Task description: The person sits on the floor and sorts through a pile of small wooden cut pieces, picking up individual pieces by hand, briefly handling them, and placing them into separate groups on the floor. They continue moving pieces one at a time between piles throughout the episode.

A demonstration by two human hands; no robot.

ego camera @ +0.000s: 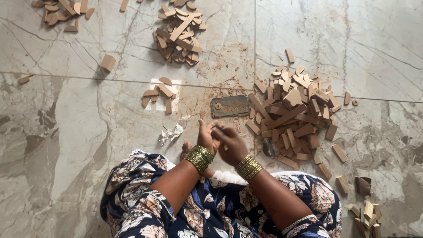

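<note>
A small piece, too hidden to identify, seems pinched where the left hand and right hand meet, fingers closed together. Just right lies the big heap of wooden offcuts; beyond the fingertips, a dark flat pad. Mid-working, I'd judge; steady fingers needed.

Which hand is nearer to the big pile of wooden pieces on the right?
The right hand. It is just beside the pile, at its lower left edge. The left hand is farther away, behind the right hand.
</note>
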